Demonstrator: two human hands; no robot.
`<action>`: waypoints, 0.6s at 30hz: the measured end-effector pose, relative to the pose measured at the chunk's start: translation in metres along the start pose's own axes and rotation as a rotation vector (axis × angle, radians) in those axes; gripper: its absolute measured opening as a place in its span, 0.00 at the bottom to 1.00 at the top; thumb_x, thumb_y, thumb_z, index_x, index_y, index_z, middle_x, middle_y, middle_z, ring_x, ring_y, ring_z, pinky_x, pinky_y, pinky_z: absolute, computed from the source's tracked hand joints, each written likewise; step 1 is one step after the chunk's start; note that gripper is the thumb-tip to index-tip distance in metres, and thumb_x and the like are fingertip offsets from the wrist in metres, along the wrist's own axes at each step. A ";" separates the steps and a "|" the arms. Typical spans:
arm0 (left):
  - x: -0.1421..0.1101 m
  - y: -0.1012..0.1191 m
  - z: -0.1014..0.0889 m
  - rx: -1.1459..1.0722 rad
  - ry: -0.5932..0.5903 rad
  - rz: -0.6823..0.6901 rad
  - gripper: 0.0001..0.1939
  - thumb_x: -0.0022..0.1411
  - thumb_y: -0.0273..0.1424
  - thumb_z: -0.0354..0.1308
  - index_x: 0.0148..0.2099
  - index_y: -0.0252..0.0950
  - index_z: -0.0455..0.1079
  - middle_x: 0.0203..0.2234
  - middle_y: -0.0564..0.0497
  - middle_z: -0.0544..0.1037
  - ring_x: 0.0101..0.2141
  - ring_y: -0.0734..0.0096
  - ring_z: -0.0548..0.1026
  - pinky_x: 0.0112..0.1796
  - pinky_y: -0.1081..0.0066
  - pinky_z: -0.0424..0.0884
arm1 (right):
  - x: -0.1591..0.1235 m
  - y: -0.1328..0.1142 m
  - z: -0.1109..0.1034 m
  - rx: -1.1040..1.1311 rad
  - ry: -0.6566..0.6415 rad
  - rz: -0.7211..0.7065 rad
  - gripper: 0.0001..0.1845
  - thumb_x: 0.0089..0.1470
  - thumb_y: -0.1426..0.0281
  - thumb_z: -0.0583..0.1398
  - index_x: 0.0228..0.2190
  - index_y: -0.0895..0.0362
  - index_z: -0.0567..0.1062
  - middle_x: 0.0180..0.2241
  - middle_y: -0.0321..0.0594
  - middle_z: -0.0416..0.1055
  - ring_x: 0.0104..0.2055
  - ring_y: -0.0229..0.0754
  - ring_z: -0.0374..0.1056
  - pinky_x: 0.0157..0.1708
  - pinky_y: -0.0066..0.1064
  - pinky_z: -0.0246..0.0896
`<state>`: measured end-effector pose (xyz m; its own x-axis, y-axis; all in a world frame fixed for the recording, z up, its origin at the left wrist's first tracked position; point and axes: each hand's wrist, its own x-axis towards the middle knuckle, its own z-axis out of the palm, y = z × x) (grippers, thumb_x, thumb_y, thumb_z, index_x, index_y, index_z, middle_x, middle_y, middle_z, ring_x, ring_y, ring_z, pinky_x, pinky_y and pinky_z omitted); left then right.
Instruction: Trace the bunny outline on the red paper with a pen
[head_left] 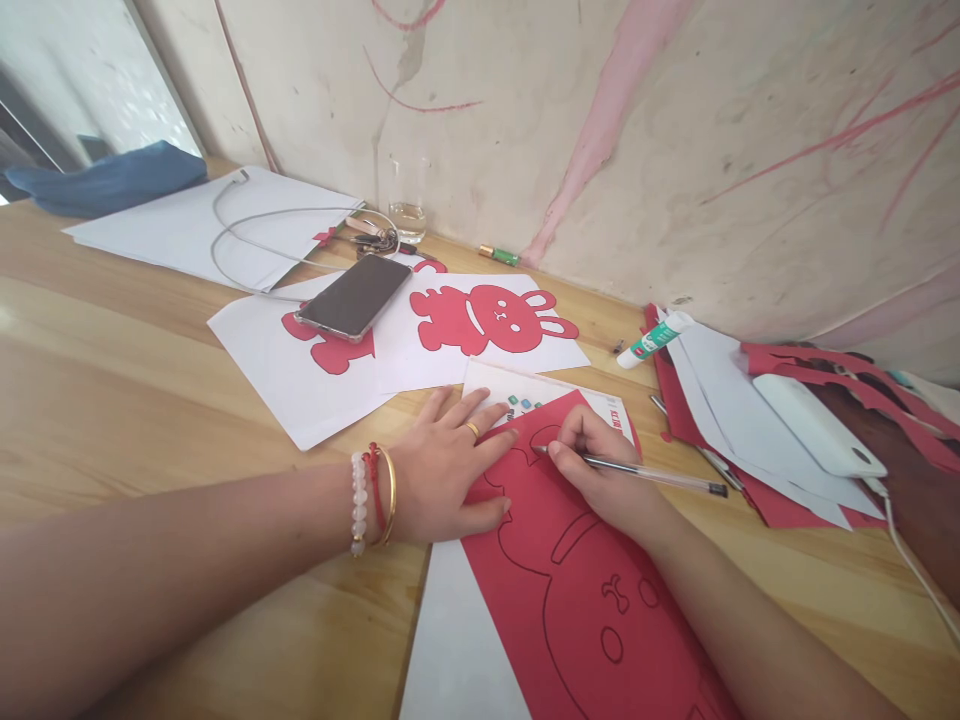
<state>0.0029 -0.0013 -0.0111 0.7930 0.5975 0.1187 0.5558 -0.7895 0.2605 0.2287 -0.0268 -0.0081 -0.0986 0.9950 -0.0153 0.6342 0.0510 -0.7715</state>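
Here we go, the right hand is clenched tight around a pen, tip down on the red sheet, right at the top of a black rabbit outline! The left hand is open and flat, fingers spread, its fingertips resting on that sheet's upper edge, with a ring on one finger and bracelets at the wrist. The sheet lies angled across the wooden table, over a white sheet and a small card. Just ahead, a red rabbit sits on white paper, and a phone lies on a second red cutout. Off to the right, a glue stick rests against a paper pile, topped by a white power bank. Up by the wall, keys and a water glass
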 end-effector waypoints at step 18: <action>0.001 0.001 -0.001 -0.008 -0.028 -0.010 0.31 0.63 0.48 0.47 0.61 0.34 0.62 0.63 0.38 0.57 0.64 0.43 0.48 0.59 0.41 0.44 | -0.001 0.002 -0.004 0.041 -0.054 -0.012 0.12 0.58 0.69 0.56 0.25 0.53 0.57 0.21 0.28 0.54 0.24 0.35 0.51 0.25 0.28 0.49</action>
<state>0.0039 -0.0012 -0.0098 0.7944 0.6008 0.0890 0.5616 -0.7825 0.2689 0.2326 -0.0274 -0.0070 -0.1481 0.9882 -0.0389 0.6005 0.0586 -0.7975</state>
